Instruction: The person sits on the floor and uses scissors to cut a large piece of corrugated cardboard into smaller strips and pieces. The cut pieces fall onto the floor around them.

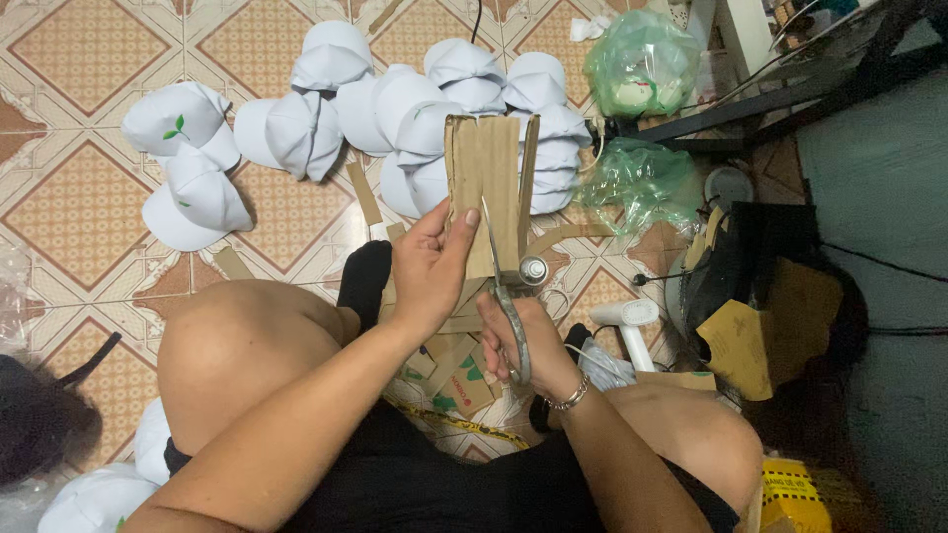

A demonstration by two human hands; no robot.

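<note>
My left hand [432, 265] grips the left edge of an upright brown cardboard sheet [491, 183] that is slit into long strips. My right hand [526, 341], a bracelet on its wrist, holds grey scissors [506, 296] whose blades reach up into the cardboard between two strips. Both hands work above my bent knees as I sit on the tiled floor. The lower part of the cardboard is hidden behind my hands.
Several white caps [326, 118] lie on the patterned floor tiles beyond the cardboard. Loose cardboard strips [363, 193] and scraps [464, 380] lie around my feet. Green plastic bags [642, 64], a white hot-glue gun [627, 326], a spray can [533, 269] and dark clutter sit to the right.
</note>
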